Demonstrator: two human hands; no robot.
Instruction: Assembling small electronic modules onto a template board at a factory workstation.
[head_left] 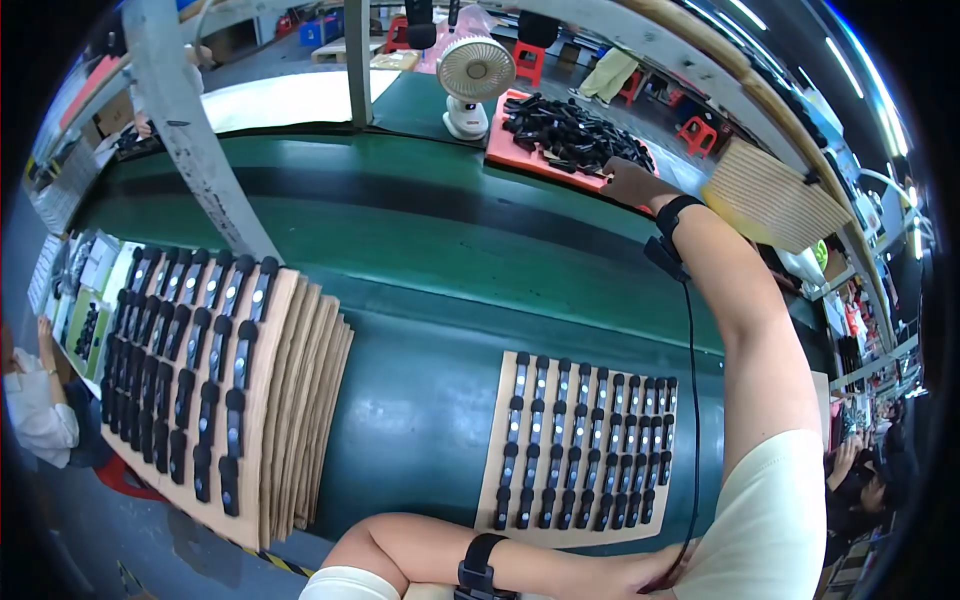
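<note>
My right arm stretches far forward. The dark-covered right hand (630, 183) is at the near edge of a red tray (508, 160) heaped with small black parts (570, 130); its fingers are too small to read. My left forearm crosses the near side, and my left hand (645, 574) lies beside my right sleeve, its fingers mostly hidden. Between my arms a cardboard sheet (490, 490) carries rows of black stick-shaped pieces (575, 450) with rounded tops and pale round spots. Both wrists wear black bands, and a thin black cable (692, 400) hangs from the right one.
On the left rises a stack of cardboard sheets (300, 400), its top covered with similar black pieces. A white fan (476, 80) stands beside the tray on the green work surface (400, 240). A grey metal post (195, 130) stands at left. Other people appear at both sides.
</note>
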